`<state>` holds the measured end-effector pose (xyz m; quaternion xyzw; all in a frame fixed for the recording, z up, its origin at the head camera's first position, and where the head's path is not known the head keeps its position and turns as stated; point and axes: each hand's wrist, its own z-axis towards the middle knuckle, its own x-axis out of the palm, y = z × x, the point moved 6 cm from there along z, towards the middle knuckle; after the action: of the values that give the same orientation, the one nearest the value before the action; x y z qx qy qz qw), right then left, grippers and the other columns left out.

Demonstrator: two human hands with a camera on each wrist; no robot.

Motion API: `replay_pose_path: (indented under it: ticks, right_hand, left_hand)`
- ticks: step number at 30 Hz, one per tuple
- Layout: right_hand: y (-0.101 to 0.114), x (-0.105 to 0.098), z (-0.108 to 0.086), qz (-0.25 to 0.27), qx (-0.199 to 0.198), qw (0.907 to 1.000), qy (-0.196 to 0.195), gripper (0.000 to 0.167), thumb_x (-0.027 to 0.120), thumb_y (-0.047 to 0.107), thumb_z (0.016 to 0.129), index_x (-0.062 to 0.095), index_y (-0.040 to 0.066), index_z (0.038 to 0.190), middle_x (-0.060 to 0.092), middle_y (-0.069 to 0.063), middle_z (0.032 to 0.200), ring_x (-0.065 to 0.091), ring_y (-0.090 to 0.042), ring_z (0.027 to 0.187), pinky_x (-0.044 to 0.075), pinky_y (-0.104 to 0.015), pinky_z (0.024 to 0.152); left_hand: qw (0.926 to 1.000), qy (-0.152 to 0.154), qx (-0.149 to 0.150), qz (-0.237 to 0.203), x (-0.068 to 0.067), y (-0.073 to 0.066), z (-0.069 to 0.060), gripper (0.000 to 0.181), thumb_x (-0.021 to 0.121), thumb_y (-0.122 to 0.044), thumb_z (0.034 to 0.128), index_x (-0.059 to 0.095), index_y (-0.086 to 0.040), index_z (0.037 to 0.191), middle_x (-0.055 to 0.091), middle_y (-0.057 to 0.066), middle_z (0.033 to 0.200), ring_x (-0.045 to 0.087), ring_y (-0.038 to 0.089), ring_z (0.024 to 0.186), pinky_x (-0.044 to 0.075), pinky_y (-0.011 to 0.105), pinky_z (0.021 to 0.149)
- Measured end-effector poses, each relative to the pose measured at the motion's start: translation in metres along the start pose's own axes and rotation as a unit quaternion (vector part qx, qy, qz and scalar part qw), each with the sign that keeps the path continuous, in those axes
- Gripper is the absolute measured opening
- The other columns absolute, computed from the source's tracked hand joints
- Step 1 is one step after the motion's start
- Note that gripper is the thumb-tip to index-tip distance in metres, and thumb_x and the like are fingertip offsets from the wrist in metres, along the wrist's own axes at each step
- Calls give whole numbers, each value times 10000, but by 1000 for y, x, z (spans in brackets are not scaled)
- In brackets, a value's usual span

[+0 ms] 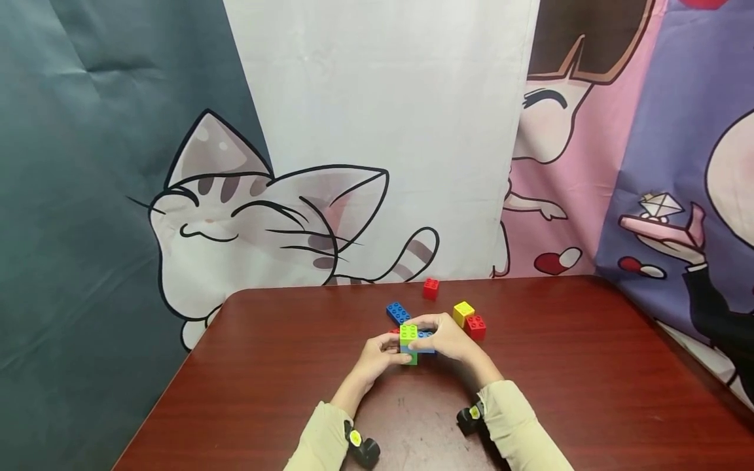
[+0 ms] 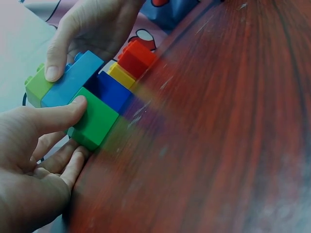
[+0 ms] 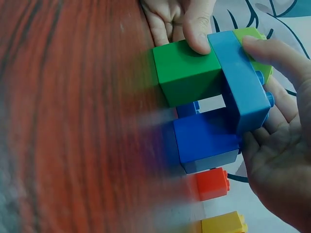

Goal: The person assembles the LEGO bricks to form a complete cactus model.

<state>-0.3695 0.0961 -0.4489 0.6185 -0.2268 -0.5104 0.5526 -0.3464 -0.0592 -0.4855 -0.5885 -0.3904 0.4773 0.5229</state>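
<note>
A small stack of bricks stands on the table between both hands. Its green brick (image 3: 187, 70) and dark blue brick (image 3: 206, 136) are at the bottom, a light blue brick (image 3: 240, 80) spans above them, and a lime brick (image 1: 408, 332) is on top at the green brick's end. The left hand (image 1: 376, 360) grips the green brick, thumb on its near face (image 2: 95, 121). With the thumb on the lime brick near its joint with the light blue one, the right hand (image 1: 450, 339) holds the upper bricks; its other fingers are behind them.
Beyond the hands lie a blue brick (image 1: 397, 312) and a red brick (image 1: 431, 288). To the right, a yellow brick (image 1: 463, 313) is beside another red brick (image 1: 475, 326). A bit of red (image 1: 394, 331) shows behind the left fingers. A printed cloth (image 1: 383, 98) hangs behind the table (image 1: 265, 366).
</note>
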Motion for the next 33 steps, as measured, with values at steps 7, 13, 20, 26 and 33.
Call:
replay_pose_path:
  ticks: [7,13,20,26,33]
  right_hand:
    - [2,-1,-1,-91,-114,9999,43,406,744,175,837,666,15,1203,701,-194,1154,640,-211,1004,543,-213,804]
    - [2,-2,-3,21,-113,9999,76,408,737,164,844,661,19,1217,688,-207,1179,628,-221,995,543,-207,783]
    - [3,-2,-6,-90,-61,9999,59,413,727,204,850,658,55,1229,678,-175,1211,608,-203,1017,535,-221,811]
    - [0,3,-8,-149,87,9998,84,426,736,235,843,657,90,1235,658,-154,1249,572,-237,1082,521,-263,864]
    - [2,1,-5,-280,206,9994,-11,441,743,257,834,657,110,1241,644,-140,1277,550,-259,1143,516,-382,932]
  left_hand:
    - [10000,29,-72,13,1,1,0,455,763,-72,810,628,16,1235,655,167,1247,630,211,1091,536,316,919]
    - [10000,24,-76,-21,2,-2,-1,464,761,-53,804,622,27,1240,650,184,1253,629,213,1091,533,323,929]
    - [9998,-21,-180,-79,3,-1,-2,472,760,-40,799,618,31,1243,659,180,1235,636,200,1082,534,327,932]
    - [9997,140,-196,-105,-1,3,-6,470,747,-77,826,614,23,1265,667,184,1230,653,208,1080,539,335,936]
    - [9984,128,-184,-513,-21,5,-10,442,684,-99,889,585,56,1291,654,220,1250,670,213,1120,546,300,927]
